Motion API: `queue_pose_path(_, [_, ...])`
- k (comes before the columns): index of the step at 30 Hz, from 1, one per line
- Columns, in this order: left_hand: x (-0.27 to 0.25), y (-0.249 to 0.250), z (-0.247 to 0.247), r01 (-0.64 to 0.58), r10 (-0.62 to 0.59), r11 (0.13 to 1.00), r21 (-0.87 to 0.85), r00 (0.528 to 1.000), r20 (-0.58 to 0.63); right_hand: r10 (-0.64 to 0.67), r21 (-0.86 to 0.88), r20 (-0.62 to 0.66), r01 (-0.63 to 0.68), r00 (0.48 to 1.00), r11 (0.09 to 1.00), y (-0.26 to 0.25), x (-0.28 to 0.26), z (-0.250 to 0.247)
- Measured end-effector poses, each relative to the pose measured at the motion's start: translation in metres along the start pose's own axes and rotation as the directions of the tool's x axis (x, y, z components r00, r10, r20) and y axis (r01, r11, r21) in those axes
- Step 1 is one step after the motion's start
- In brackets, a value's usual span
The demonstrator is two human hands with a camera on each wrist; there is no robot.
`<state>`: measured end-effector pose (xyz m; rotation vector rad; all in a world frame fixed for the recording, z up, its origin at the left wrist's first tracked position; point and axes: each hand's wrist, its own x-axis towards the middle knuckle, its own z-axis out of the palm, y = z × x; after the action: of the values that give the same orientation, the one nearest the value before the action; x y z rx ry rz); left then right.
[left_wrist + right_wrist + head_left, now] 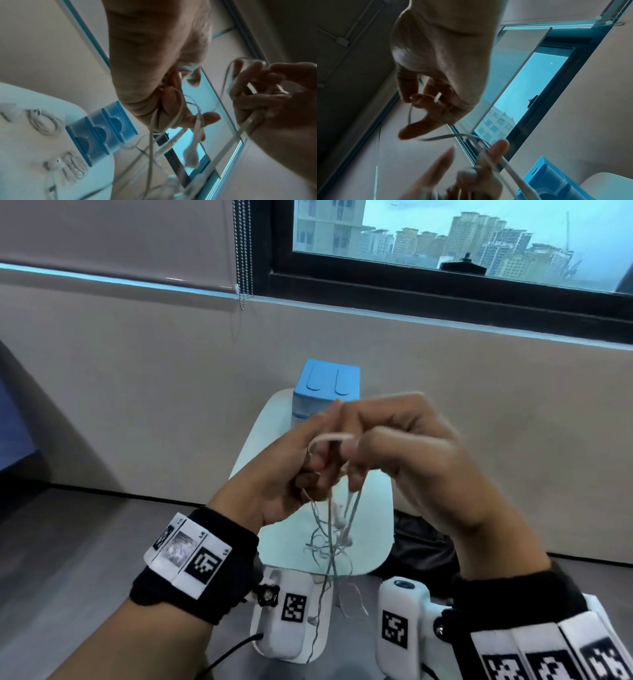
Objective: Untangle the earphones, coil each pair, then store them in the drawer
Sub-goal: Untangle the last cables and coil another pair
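1. Both hands are raised above the small white table [373, 546], close together, with the white earphone cords [334, 518] strung between them.
2. The left hand [274, 474] has its fingers curled round a bunch of cord; from the left wrist view several strands run out of that fist and hang down, one ending in an earbud [190, 155].
3. The right hand [411, 453] pinches a loop of cord between thumb and fingertips, so both grips are clenched on the earphones, not released.
4. Below the hands the rest of the cords dangle in a loose snarl that reaches down to the table.
5. On the table, seen from the left wrist, lie another loosely coiled pair [44, 124] and a wound pair with an earbud showing [67, 166], beside the blue drawer unit [101, 132], whose drawers look closed.
6. Handling, as a judgement: the cords are very light, thin and limp, so they will not hold a shape and will slip back into knots if let go.
7. Hard pulling would likely tighten the snarl and strain the joints at the earbuds; loosening a loop and feeding an end through looks safer.
8. The best places to hold seem to be the cord just beside a knot, or the firmer earbud or plug ends when drawing one pair free.
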<state>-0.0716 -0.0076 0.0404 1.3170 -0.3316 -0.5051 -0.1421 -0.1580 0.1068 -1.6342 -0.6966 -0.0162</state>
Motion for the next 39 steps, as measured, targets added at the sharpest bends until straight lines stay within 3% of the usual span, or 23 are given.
queue_pose_path(2, [0.0,0.003,-0.002,-0.064,0.063,0.998,0.028,0.998,0.023,0.05,-0.104,0.113,-0.038,0.992,0.994,0.004,-0.003,0.001])
queue_pose_path(4, [-0.001,0.008,-0.004,-0.092,0.09,0.996,0.024,0.994,0.056,0.07,-0.177,0.07,-0.057,0.995,0.983,0.006,-0.005,-0.001])
queue_pose_path(6, [-0.003,0.013,-0.006,-0.112,0.111,0.993,0.04,0.993,0.042,0.075,-0.137,-0.152,-0.096,0.986,0.986,0.011,-0.005,-0.007])
queue_pose_path(8, [-0.006,0.017,-0.006,-0.134,0.134,0.987,0.084,0.991,0.012,0.156,-0.083,-0.445,-0.214,0.882,0.973,0.024,-0.002,-0.017])
queue_pose_path(9, [-0.007,0.017,-0.006,-0.15,0.151,0.979,0.135,0.989,0.005,0.239,-0.067,-0.521,-0.319,0.819,0.945,0.032,-0.001,-0.021])
queue_pose_path(10, [-0.008,0.017,-0.006,-0.17,0.172,0.966,0.197,0.985,0.009,0.354,-0.057,-0.521,-0.445,0.777,0.894,0.038,0.0,-0.023])
queue_pose_path(12, [-0.01,0.017,-0.004,-0.219,0.211,0.921,0.322,0.976,0.059,0.572,-0.057,-0.376,-0.634,0.729,0.771,0.048,0.001,-0.018])
queue_pose_path(14, [-0.013,0.015,-0.001,-0.261,0.217,0.879,0.398,0.964,0.152,0.644,-0.027,-0.281,-0.677,0.711,0.735,0.055,0.005,-0.014])
queue_pose_path(17, [-0.016,0.01,-0.002,-0.254,0.208,0.838,0.483,0.967,0.148,0.589,0.05,-0.327,-0.609,0.739,0.792,0.056,0.014,-0.014])
queue_pose_path(22, [-0.015,0.005,-0.018,-0.139,0.177,0.945,0.297,0.978,-0.107,0.43,0.188,-0.376,-0.386,0.821,0.903,0.042,0.021,-0.017])
queue_pose_path(27, [-0.014,-0.008,-0.036,-0.074,0.134,0.958,0.276,0.97,-0.204,0.384,0.472,-0.413,-0.166,0.826,0.866,0.028,0.024,-0.018])
queue_pose_path(30, [-0.014,-0.016,-0.04,-0.059,0.138,0.953,0.297,0.958,-0.253,0.367,0.411,-0.437,-0.181,0.821,0.893,0.025,0.024,-0.02])
queue_pose_path(32, [-0.013,-0.018,-0.042,-0.076,0.17,0.946,0.315,0.944,-0.283,0.342,0.294,-0.401,-0.234,0.85,0.927,0.021,0.022,-0.021])
queue_pose_path(35, [-0.013,-0.014,-0.038,-0.127,0.215,0.923,0.363,0.953,-0.214,0.289,0.126,-0.319,-0.262,0.903,0.957,0.014,0.02,-0.019])
queue_pose_path(39, [-0.01,-0.012,-0.023,-0.139,0.137,0.897,0.419,0.99,0.036,0.21,-0.017,-0.209,-0.219,0.955,0.976,0.007,0.023,-0.013])
